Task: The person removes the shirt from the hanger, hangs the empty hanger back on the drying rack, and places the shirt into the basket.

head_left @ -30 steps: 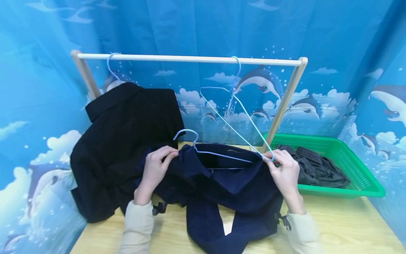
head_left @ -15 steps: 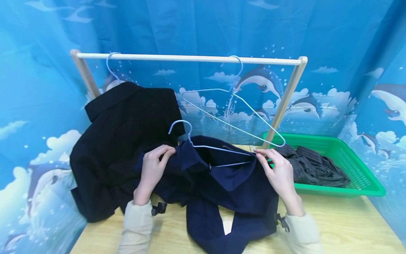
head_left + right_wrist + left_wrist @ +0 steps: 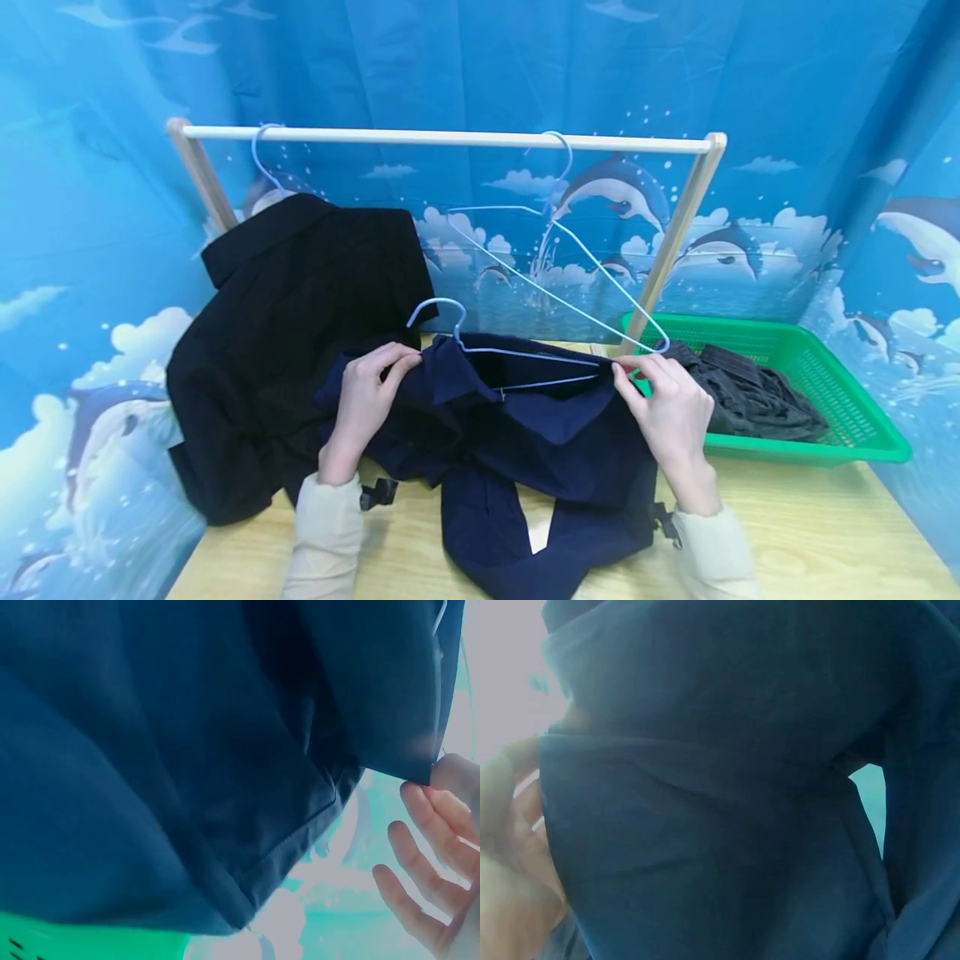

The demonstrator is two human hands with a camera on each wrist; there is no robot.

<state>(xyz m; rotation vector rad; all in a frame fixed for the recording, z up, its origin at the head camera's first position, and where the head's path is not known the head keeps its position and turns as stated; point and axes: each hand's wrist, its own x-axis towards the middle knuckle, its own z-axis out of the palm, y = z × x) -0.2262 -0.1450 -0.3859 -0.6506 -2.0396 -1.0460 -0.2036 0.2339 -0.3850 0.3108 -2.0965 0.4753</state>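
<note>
A navy collared shirt point(image 3: 555, 467) is held up over the table, its collar spread wide. A light blue wire hanger point(image 3: 532, 354) sits inside the neck opening, and its hook rises at the collar's left side. My left hand point(image 3: 369, 392) pinches the cloth left of the collar between thumb and fingers. On the other side my right hand point(image 3: 667, 404) pinches the shirt's right edge; its other fingers are spread in the right wrist view. Just behind that hand is the lower corner of a bare wire hanger point(image 3: 600, 267) hung on the rail.
A wooden clothes rack point(image 3: 450, 137) stands at the back of the table point(image 3: 817, 533). A black collared garment point(image 3: 300, 333) hangs on its left, right beside my left hand. At right, a green basket point(image 3: 862, 408) holds dark striped clothing point(image 3: 757, 400).
The bare hanger's corner has come away from my right hand and swung about on the rail. The navy shirt and its hanger rose slightly, then sank again. Both hands keep pinching the cloth.
</note>
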